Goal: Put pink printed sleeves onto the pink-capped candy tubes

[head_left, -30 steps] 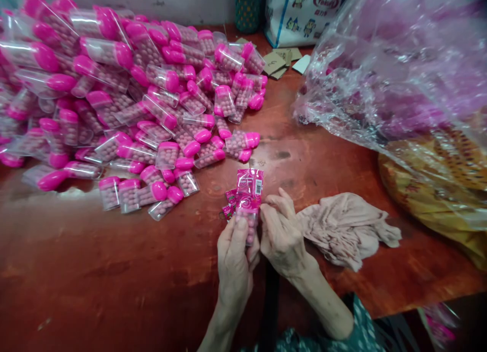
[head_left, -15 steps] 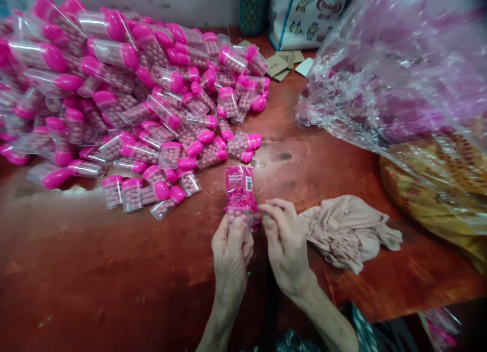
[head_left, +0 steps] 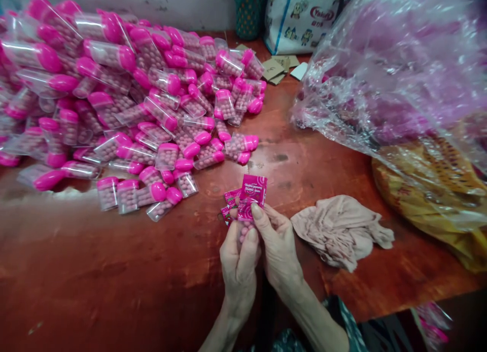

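Observation:
My left hand (head_left: 239, 263) is wrapped round a small clear candy container (head_left: 244, 231) of pink beads, held upright near the table's front edge. My right hand (head_left: 277, 248) pinches a pink printed label (head_left: 251, 195) that sits over the container's upper part. A few more pink labels (head_left: 228, 205) lie on the table just behind my left fingers. A big heap of filled containers with pink caps (head_left: 125, 98) covers the left and back of the red-brown table (head_left: 95, 271).
A crumpled beige cloth (head_left: 338, 230) lies right of my hands. A large clear plastic bag (head_left: 391, 73) of pink items fills the right side, above a yellow patterned bag (head_left: 429, 189). Cardboard scraps (head_left: 279, 68) and a printed white bag (head_left: 302, 17) stand at the back.
The pink label has gone from standing straight over the container to tilting right, and my right hand's fingers have shifted up onto its edge. Both hands stay together in the same spot.

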The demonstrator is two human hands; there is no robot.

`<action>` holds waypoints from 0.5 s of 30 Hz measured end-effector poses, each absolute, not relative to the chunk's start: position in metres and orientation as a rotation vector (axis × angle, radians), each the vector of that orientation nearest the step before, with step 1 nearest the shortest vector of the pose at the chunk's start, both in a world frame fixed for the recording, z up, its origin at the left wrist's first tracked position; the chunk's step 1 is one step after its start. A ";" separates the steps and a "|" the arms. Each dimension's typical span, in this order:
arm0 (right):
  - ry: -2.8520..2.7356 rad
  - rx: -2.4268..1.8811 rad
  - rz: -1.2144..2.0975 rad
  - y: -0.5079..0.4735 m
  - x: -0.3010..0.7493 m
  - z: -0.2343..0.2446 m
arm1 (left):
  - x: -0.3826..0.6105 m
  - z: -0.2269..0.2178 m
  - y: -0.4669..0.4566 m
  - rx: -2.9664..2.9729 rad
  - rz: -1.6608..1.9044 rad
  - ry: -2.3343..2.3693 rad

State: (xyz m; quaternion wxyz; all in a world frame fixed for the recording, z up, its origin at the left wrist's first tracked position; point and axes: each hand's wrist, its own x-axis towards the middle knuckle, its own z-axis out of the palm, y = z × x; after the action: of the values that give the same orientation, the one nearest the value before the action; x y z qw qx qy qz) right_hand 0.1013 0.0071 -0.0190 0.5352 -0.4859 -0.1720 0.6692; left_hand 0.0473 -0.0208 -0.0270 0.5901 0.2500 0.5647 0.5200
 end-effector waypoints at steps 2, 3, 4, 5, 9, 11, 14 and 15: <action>-0.367 -1.141 1.598 0.005 0.102 -0.020 | 0.047 -0.027 -0.019 0.609 1.205 1.311; -0.358 -1.119 1.607 0.004 0.104 -0.019 | 0.047 -0.027 -0.018 0.613 1.196 1.289; -0.362 -1.091 1.622 0.004 0.107 -0.018 | 0.047 -0.028 -0.017 0.614 1.182 1.261; -0.379 -1.059 1.647 0.005 0.110 -0.016 | 0.047 -0.028 -0.016 0.617 1.167 1.236; -0.516 -0.997 1.674 0.007 0.124 -0.013 | 0.045 -0.031 -0.013 0.899 1.109 1.408; -0.581 -1.030 1.610 0.007 0.127 -0.015 | 0.044 -0.035 -0.013 1.218 1.059 1.585; -0.624 -1.166 1.464 0.006 0.126 -0.018 | 0.044 -0.040 -0.017 1.629 1.032 1.679; -0.642 -1.217 1.416 0.006 0.126 -0.017 | 0.044 -0.041 -0.018 1.703 1.044 1.670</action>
State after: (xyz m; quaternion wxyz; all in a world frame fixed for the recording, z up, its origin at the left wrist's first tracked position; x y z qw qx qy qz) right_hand 0.1258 0.0059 -0.0175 0.5511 -0.5143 -0.2713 0.5985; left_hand 0.0437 -0.0179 -0.0409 0.2656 0.6304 0.6185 0.3867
